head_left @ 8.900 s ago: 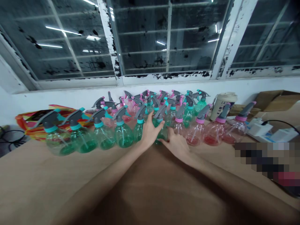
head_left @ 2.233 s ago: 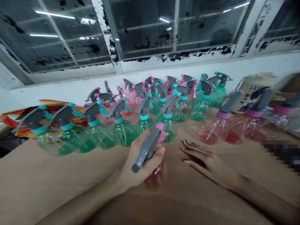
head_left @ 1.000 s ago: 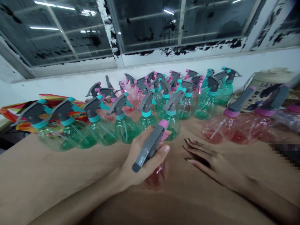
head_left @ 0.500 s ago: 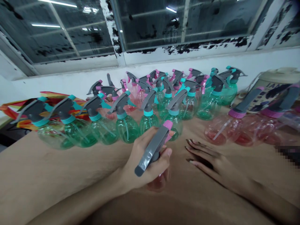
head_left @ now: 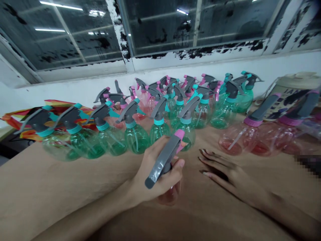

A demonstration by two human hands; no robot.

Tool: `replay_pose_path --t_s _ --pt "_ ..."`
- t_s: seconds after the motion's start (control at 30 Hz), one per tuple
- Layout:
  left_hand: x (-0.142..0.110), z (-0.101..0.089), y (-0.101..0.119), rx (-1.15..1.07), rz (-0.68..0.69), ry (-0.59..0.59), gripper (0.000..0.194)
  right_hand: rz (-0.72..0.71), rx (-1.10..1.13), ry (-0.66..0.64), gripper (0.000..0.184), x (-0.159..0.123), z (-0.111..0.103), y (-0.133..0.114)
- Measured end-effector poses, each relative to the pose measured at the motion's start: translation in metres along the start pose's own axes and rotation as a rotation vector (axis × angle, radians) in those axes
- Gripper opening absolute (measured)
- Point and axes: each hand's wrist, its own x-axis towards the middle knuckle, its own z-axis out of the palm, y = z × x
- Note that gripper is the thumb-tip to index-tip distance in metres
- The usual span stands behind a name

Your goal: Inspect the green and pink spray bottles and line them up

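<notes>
My left hand is wrapped round the neck of a pink spray bottle in front of me. Its grey trigger head has a pink nozzle tip and hides part of the hand; the fingers cover much of the bottle. My right hand lies flat on the brown tabletop, fingers stretched out and holding nothing. Just beyond my left hand runs a row of green spray bottles with turquoise collars. To the right of my right hand's fingertips stand pink spray bottles with grey heads.
More pink and green spray bottles crowd the back of the table by the wall. A printed cream container stands at the back right. Red and orange colourful material lies at the left, behind the green row. Windows rise above.
Almost nothing differs. The view has shifted very slightly; both hands and the held pink spray bottle keep their places.
</notes>
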Motion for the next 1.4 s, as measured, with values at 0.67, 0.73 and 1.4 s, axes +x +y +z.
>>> replay_pose_path --t_s 0.67,0.73,1.4 --pt "-0.003 0.001 -0.005 0.002 0.069 0.024 0.018 -0.015 0.010 0.010 0.045 0.003 0.001 -0.001" --pt "-0.005 0.002 -0.007 0.005 0.065 0.022 0.022 -0.017 0.013 0.016 0.045 0.004 0.000 -0.002" --pt "-0.009 -0.005 -0.006 -0.180 -0.001 -0.119 0.052 0.135 0.377 0.206 0.062 0.052 -0.005 -0.145"
